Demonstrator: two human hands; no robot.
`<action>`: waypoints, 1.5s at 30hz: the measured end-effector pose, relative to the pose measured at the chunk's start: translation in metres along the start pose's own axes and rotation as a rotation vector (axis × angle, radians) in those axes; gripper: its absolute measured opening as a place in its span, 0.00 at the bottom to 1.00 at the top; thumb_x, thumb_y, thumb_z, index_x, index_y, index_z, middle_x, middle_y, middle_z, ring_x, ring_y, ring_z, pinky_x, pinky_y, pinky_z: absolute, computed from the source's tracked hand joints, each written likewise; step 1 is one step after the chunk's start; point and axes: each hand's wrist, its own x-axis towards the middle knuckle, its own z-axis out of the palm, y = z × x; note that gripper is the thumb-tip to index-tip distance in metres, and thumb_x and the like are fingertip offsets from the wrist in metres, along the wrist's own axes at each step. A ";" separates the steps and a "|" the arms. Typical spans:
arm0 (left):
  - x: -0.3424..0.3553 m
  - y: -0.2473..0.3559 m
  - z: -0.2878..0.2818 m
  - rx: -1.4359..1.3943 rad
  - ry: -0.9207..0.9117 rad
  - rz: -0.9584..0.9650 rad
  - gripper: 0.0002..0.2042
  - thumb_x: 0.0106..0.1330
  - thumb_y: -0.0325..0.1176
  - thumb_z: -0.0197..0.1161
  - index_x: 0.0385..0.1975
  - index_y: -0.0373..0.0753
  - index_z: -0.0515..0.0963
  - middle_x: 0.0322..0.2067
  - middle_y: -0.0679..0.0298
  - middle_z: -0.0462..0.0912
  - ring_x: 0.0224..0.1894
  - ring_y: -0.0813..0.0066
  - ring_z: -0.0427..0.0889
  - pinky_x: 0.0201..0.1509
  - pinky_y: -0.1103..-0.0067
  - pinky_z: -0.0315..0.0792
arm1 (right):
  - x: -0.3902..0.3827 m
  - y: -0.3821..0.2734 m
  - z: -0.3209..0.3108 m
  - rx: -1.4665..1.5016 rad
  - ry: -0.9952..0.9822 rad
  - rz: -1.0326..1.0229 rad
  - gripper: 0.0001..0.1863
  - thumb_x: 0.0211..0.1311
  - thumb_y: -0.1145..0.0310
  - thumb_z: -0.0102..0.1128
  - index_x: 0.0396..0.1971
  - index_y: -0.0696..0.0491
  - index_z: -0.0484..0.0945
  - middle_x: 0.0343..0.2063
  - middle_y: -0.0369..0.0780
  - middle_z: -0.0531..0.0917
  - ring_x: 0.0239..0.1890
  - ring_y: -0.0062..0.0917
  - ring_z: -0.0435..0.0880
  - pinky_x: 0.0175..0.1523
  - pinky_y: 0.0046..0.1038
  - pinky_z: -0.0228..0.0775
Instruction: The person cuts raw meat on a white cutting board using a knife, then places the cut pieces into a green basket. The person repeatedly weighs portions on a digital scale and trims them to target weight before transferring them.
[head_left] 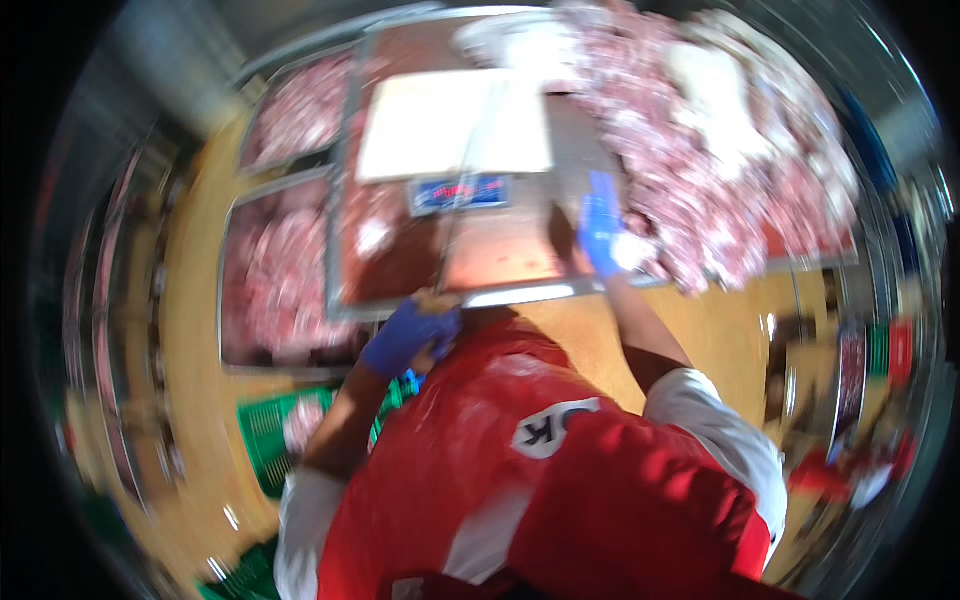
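Note:
My left hand, in a blue glove, is closed at the near edge of the metal table. It grips the tan handle of a long, thin tool that points away across the table; blur hides its exact kind. My right hand, also gloved in blue, lies with straight fingers pointing away from me. It is at the left edge of a large heap of pale pink meat pieces, and a small whitish piece is beside its palm.
A white cutting board lies on the table, with a blue printed packet or label at its near edge. Two trays of meat stand to the left. Green crates sit on the tan floor at lower left.

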 end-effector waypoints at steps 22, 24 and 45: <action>0.049 0.048 0.004 1.620 0.591 0.559 0.07 0.56 0.35 0.69 0.31 0.43 0.79 0.26 0.54 0.83 0.28 0.48 0.82 0.31 0.62 0.75 | -0.024 -0.121 -0.065 -0.100 0.152 -0.099 0.04 0.67 0.71 0.58 0.35 0.55 0.77 0.26 0.45 0.77 0.28 0.40 0.79 0.32 0.38 0.71; 0.054 0.072 0.024 1.537 0.581 0.467 0.07 0.56 0.35 0.69 0.32 0.42 0.80 0.27 0.53 0.83 0.29 0.47 0.82 0.32 0.62 0.75 | 0.030 -0.155 -0.100 0.032 0.479 0.004 0.05 0.71 0.72 0.55 0.35 0.57 0.76 0.23 0.44 0.77 0.22 0.33 0.79 0.28 0.32 0.69; 0.065 0.092 -0.012 1.190 0.226 -0.032 0.08 0.57 0.33 0.62 0.32 0.37 0.79 0.24 0.57 0.82 0.26 0.70 0.82 0.28 0.72 0.73 | -0.121 -0.046 -0.126 -0.452 -0.553 -0.080 0.12 0.70 0.63 0.56 0.49 0.50 0.79 0.27 0.45 0.80 0.29 0.44 0.80 0.34 0.42 0.75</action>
